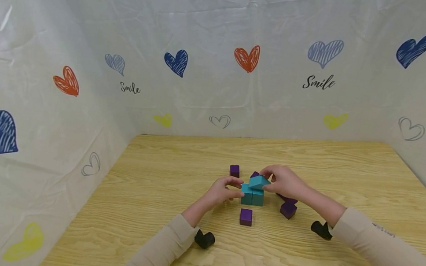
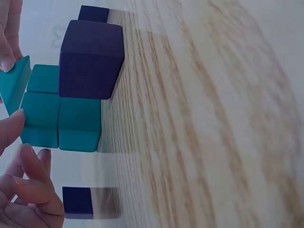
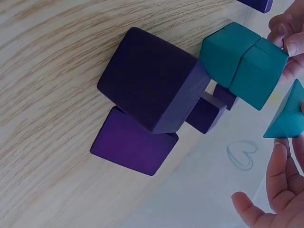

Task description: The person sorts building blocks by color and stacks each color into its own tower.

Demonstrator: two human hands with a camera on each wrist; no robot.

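Note:
Teal cubes [image 1: 252, 197] stand stacked two high and two wide on the wooden table. My left hand [image 1: 226, 188] is at the left side of this stack. Its thumb and fingertips pinch the upper left teal cube [image 2: 40, 121], seen in the left wrist view above the lower left teal cube [image 2: 80, 124]. Just over the stack, my right hand [image 1: 281, 180] holds a teal triangular block [image 1: 258, 182] between thumb and fingers. That block is tilted in the left wrist view. The right wrist view shows the stack's right side.
A purple cube [image 1: 245, 217] sits in front of the stack, another purple cube [image 1: 234, 170] behind it to the left. More purple blocks [image 1: 288, 209] lie to its right and behind. Black wrist cameras [image 1: 204, 240] hang below both wrists. Heart-printed sheeting [image 1: 201, 100] encloses the table.

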